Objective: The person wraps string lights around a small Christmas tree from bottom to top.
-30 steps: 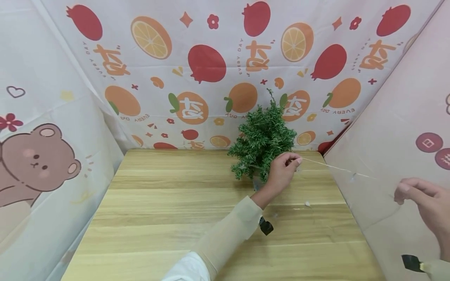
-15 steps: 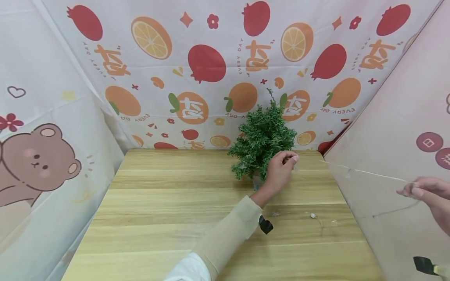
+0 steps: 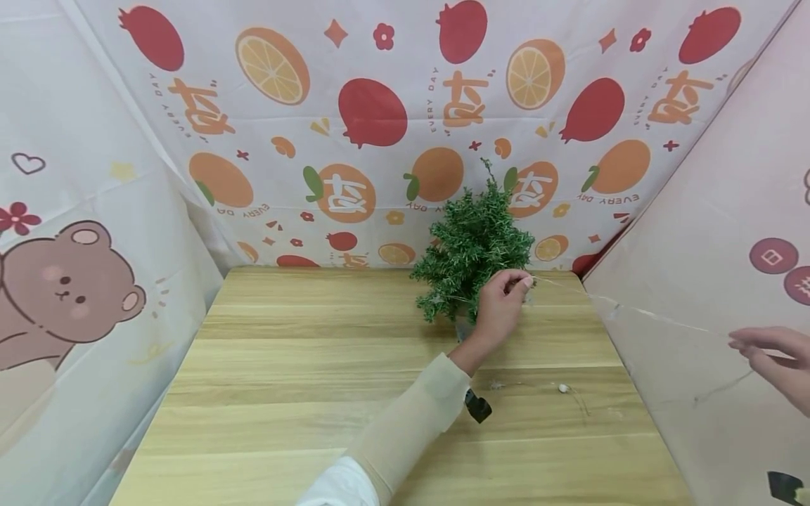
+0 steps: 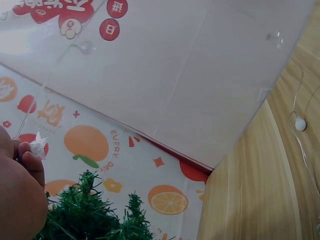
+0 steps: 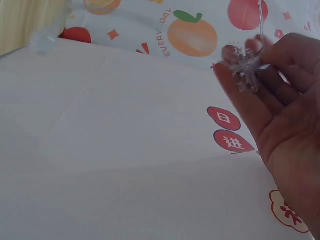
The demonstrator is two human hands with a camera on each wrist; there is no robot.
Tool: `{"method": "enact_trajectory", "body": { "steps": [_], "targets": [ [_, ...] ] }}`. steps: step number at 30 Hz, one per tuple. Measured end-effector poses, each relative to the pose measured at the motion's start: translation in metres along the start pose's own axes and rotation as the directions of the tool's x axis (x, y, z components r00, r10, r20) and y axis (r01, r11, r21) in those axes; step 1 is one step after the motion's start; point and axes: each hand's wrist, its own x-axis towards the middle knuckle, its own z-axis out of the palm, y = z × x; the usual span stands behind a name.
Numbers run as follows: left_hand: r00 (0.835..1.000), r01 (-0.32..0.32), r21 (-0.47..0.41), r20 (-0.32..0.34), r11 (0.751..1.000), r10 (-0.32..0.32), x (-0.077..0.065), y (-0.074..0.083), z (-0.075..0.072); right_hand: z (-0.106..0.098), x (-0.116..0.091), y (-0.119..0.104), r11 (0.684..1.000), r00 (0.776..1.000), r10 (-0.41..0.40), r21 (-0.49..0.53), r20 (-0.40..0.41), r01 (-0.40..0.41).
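A small green artificial tree [image 3: 471, 242] stands at the back of the table. My left hand [image 3: 502, 303] is at its right side, pinching a thin clear string-light wire [image 3: 664, 322] between thumb and fingers. A clear star-shaped light [image 4: 39, 146] sits against those fingertips in the left wrist view. Stretched out to the right, the wire reaches my right hand [image 3: 777, 360], which pinches it off the table's right side. In the right wrist view a clear snowflake light [image 5: 246, 67] lies at the fingers of that hand. Below it, more wire hangs down.
On the wooden table [image 3: 285, 393] lie a small white bead [image 3: 562, 388] on wire and a clear ornament [image 3: 496, 385]. Behind the tree is a fruit-print cloth wall [image 3: 373, 63]. A pale panel [image 3: 696, 281] closes off the right side.
My right hand has moved right, drawing the wire out with it. The white bead on the table has shifted toward me. My left hand has moved only slightly, up and left.
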Motion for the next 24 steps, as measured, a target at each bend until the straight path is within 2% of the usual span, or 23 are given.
{"method": "enact_trajectory", "body": {
  "steps": [4,7,10,13,15,20,22,24],
  "targets": [
    [1.000,0.009,-0.019,-0.018,1.000,-0.009,0.000,0.001,0.000,0.002,0.000,-0.005,0.997,0.999,0.034,-0.074,0.014,-0.033],
    [1.000,0.010,-0.030,-0.017,1.000,-0.011,-0.001,0.002,0.000,0.003,-0.002,-0.007,0.993,0.994,0.105,-0.066,0.042,-0.102],
    [1.000,0.002,-0.032,-0.012,1.000,-0.003,-0.001,0.002,0.000,0.004,-0.003,-0.010,0.983,0.984,0.173,-0.059,0.027,-0.172],
    [1.000,-0.006,-0.032,-0.007,0.999,0.005,-0.001,0.002,0.000,0.005,0.000,-0.015,0.982,0.981,0.189,-0.009,-0.044,-0.190],
    [1.000,-0.007,-0.032,-0.004,0.999,0.007,-0.001,0.001,0.000,0.004,0.003,-0.019,0.983,0.976,0.179,-0.022,-0.124,-0.183],
    [1.000,-0.011,-0.017,-0.005,1.000,0.011,-0.002,0.002,0.001,0.001,0.006,-0.037,0.967,0.951,0.156,-0.155,-0.267,-0.202],
    [1.000,-0.018,-0.003,-0.006,1.000,0.018,-0.002,0.002,0.002,0.000,0.007,-0.043,0.961,0.943,0.168,-0.165,-0.286,-0.221],
    [1.000,-0.027,0.004,-0.004,1.000,0.027,-0.002,0.003,0.003,-0.001,0.008,-0.048,0.966,0.942,0.182,-0.129,-0.281,-0.225]
  ]
}}
